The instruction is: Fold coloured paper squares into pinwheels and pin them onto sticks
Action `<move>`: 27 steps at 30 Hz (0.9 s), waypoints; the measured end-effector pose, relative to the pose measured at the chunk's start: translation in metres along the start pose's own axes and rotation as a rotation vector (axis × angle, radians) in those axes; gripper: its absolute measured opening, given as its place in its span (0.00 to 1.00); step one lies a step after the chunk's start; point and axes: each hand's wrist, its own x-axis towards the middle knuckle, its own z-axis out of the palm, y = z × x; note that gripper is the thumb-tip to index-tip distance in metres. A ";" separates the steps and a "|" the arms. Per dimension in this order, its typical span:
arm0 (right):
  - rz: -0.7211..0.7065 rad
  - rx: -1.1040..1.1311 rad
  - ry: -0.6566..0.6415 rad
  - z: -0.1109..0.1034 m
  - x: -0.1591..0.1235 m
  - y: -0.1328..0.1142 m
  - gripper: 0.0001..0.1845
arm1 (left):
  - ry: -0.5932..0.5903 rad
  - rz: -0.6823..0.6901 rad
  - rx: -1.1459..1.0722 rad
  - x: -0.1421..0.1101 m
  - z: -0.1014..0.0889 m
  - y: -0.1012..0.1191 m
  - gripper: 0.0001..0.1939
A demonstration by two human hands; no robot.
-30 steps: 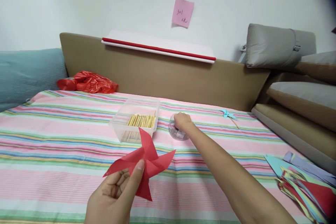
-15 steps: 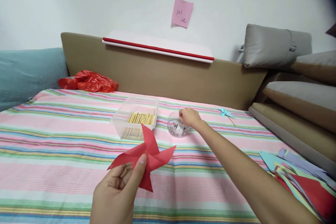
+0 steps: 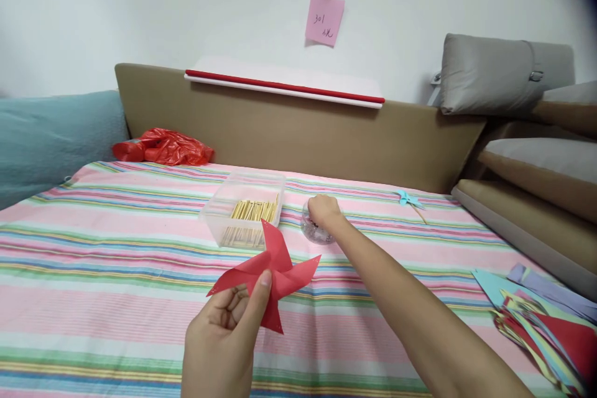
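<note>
A red paper pinwheel (image 3: 280, 261) is pinched at its centre by my left hand (image 3: 231, 317), the thumb pressing on the folded blades from the front. Farther back, my right hand (image 3: 325, 211) reaches over and into a round clear container (image 3: 318, 235) of small shiny pieces. The fingers of that hand are curled downward, and their tips are hidden, so I cannot make out what they grip. Just left of the container stands a clear plastic box (image 3: 217, 217) with many thin wooden sticks (image 3: 254, 211) in it.
A light blue pinwheel on a stick (image 3: 410, 200) lies at the back right. Coloured paper sheets (image 3: 550, 323) are piled at the right edge, below stacked cushions (image 3: 536, 217). A red plastic bag (image 3: 168, 148) rests at the back left on the striped cloth (image 3: 116, 298).
My right hand has shifted slightly left and now covers more of the round container. My left hand has carried the red pinwheel a little to the right. The view has tilted slightly.
</note>
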 end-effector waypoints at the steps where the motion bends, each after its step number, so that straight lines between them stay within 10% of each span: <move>1: 0.003 0.005 -0.001 0.002 0.000 -0.001 0.17 | 0.001 -0.003 0.003 0.000 0.000 0.000 0.25; 27: -0.015 0.196 0.049 0.011 -0.002 0.003 0.15 | -0.022 0.021 0.023 -0.002 0.000 0.000 0.24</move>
